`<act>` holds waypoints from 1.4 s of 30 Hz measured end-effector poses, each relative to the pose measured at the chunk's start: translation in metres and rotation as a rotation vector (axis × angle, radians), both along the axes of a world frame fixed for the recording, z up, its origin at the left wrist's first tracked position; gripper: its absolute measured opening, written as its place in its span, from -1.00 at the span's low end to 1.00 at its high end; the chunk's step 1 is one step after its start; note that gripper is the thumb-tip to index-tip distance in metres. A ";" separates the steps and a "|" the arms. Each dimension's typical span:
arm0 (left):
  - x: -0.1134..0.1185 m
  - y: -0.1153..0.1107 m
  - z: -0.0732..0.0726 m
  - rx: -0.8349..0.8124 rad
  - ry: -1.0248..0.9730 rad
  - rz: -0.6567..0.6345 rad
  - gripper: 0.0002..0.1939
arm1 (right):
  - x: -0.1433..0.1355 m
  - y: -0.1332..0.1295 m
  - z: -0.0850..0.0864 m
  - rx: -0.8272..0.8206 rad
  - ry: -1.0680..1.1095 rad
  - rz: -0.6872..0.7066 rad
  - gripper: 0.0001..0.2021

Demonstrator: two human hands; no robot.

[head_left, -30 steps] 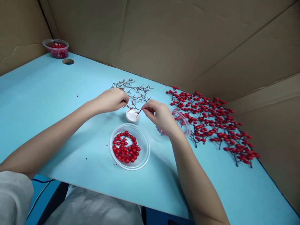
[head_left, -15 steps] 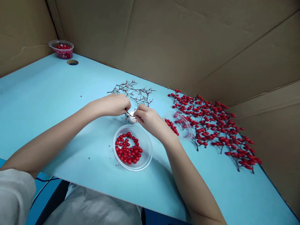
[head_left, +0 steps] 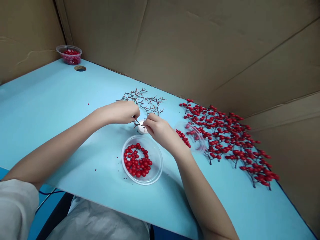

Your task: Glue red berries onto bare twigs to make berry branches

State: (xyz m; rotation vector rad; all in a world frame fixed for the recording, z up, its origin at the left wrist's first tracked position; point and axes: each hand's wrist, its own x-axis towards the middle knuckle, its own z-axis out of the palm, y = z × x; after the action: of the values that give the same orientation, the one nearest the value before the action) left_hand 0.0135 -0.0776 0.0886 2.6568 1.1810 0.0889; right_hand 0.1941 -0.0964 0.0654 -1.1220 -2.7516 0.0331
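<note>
My left hand is closed on a small bare brown artificial twig. At the twig's right end, the thumb and fingers of my right hand are pinched together; whatever lies between those fingertips is hidden. Just below the twig is a small round white dish, partly covered by it. Nearer to me stands a clear round plastic bowl with loose red berries in it. Several more bare twigs lie beyond my hands.
Many finished-looking berry branches spread over the right of the blue table. A second clear container with berries is partly behind my right wrist. Another berry tub stands in the far left corner, by a round hole. Cardboard walls rise behind.
The whole view has shifted slightly, with things sitting a little lower in the picture. Both hands keep nearly the same pose at the twig above the white dish.
</note>
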 end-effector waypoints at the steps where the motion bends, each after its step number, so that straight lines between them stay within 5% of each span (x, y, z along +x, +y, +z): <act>1: 0.000 0.000 -0.001 -0.003 0.010 -0.006 -0.80 | -0.001 0.000 -0.001 0.002 -0.023 0.003 -0.79; 10: 0.002 0.000 -0.005 0.015 0.045 -0.028 -0.79 | -0.006 0.001 -0.009 -0.008 -0.004 0.009 -0.81; 20: 0.000 0.000 0.000 -0.003 -0.061 -0.003 -0.79 | 0.009 0.001 0.014 -0.001 0.134 -0.067 -0.82; 32: 0.004 0.020 -0.030 -0.075 -0.259 -0.047 -0.76 | 0.035 0.010 0.019 -0.120 0.204 -0.156 -0.84; 42: 0.007 0.016 -0.027 -0.105 -0.182 -0.067 -0.75 | 0.032 0.008 0.020 -0.221 0.110 -0.176 -0.82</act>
State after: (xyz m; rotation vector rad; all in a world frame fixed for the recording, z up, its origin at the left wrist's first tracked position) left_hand 0.0204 -0.0620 0.0617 2.5328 1.0100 0.2444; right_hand 0.2257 -0.0885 0.0854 -1.3691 -2.5904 0.3721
